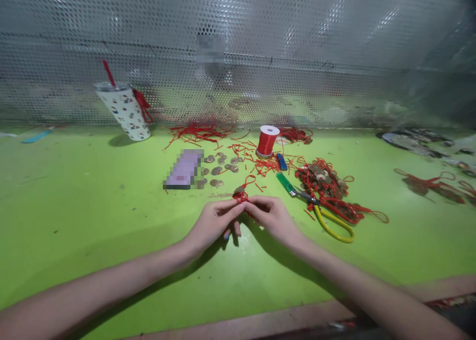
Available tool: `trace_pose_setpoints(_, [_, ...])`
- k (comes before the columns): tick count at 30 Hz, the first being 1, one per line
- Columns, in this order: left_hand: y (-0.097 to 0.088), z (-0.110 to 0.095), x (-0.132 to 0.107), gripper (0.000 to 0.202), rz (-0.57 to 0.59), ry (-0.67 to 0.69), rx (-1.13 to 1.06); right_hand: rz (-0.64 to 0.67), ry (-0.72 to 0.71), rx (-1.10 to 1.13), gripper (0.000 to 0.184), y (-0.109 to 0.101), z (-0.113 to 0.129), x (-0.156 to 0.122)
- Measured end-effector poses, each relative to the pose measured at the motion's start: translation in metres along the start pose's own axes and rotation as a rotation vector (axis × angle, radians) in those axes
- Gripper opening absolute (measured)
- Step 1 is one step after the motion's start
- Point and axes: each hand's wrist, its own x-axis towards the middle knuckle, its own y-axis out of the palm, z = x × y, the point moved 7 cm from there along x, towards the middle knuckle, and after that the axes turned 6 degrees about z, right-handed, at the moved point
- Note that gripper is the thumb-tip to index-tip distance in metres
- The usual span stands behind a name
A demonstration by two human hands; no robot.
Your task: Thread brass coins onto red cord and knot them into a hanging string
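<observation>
Fingers (231, 209) of left hand (213, 224), right hand (274, 216) pinching red knot (241, 197), scissors (311, 200), spool (267, 141) beyond

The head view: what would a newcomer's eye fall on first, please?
The bright green tabletop strikes first, with the left hand and right hand meeting at its centre, both pinching a red knotted cord. Behind them stands a red spool of cord, and to the right lies a heap of red-corded brass coins beside yellow-handled scissors.

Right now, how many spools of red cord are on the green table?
1. The spool stands upright toward the back of the green table, beside the small blue object. No other shows, though the cord heaps could hide one.
</observation>
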Motion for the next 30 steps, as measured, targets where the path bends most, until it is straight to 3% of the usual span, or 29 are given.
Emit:
trace_pose_setpoints(10, [-0.008,-0.003,-0.001,0.033,-0.125,0.025,-0.156,0.017,-0.045,-0.062,0.028,0.005,0.003,-0.004])
trace_pose_setpoints(17, [-0.004,-0.009,0.000,0.027,-0.092,0.067,-0.213,0.015,-0.067,-0.123,0.028,0.008,0.003,-0.005])
trace_pose_setpoints(20, [-0.003,-0.011,-0.001,0.023,-0.085,0.107,-0.175,-0.013,-0.146,-0.307,0.031,0.008,0.006,-0.008])
trace_pose_setpoints(25, [-0.003,-0.006,-0.001,0.020,-0.110,0.155,-0.096,-0.109,-0.431,-0.832,0.027,0.014,0.015,-0.019])
trace_pose_setpoints(30, [-0.005,-0.005,-0.001,0.023,-0.154,0.193,-0.054,-0.069,-0.487,-0.905,0.029,0.024,0.013,-0.021])
